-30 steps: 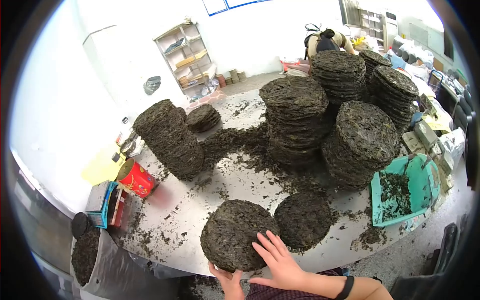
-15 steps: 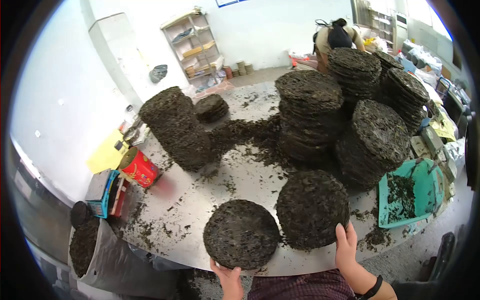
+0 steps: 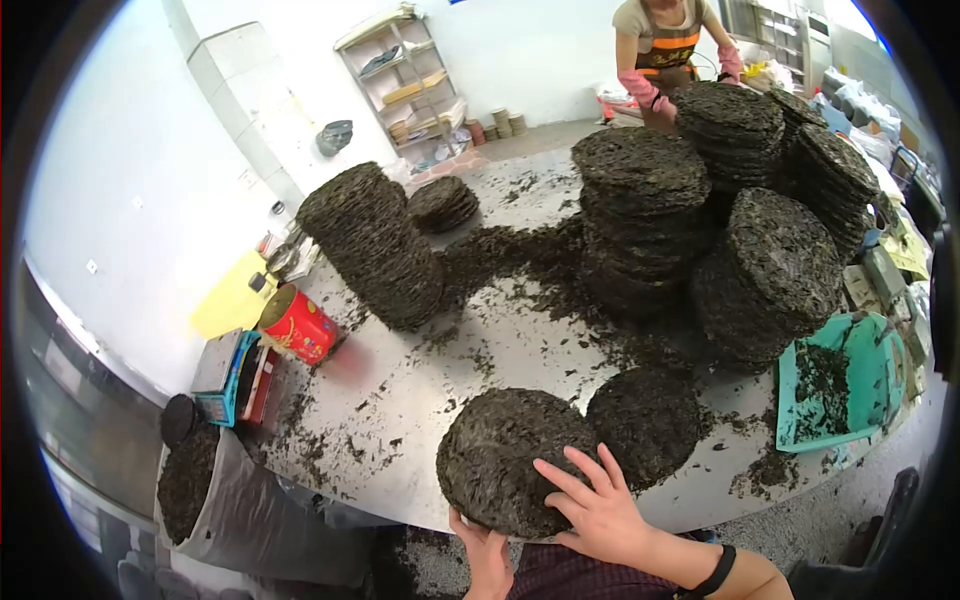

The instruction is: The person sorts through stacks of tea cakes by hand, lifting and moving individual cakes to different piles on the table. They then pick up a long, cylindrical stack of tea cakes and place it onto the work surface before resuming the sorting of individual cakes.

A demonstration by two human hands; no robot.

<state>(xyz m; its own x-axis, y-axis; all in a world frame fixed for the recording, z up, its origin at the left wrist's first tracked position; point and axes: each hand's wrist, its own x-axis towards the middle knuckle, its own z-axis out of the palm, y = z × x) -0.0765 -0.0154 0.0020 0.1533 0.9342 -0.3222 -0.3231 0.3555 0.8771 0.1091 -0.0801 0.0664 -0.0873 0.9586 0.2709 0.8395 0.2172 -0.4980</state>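
Near the table's front edge lies a round dark disc of pressed, leaf-like material. My left hand grips its lower edge, thumb on the rim. My right hand rests on the disc's right side with fingers spread. A second dark disc lies just right of the first, partly covered by it and my hand. Behind them rise tall stacks of similar discs: one leaning stack at left, and several at right, including a big one and a tilted one.
Dark flakes litter the metal table. A teal bin holds flakes at right. At left are a red can, a scale and a filled sack. A co-worker in pink sleeves stands behind the stacks.
My right hand has left the right disc and moved onto the left one. The left disc now overlaps its neighbour. The co-worker has straightened up, and the view has shifted slightly.
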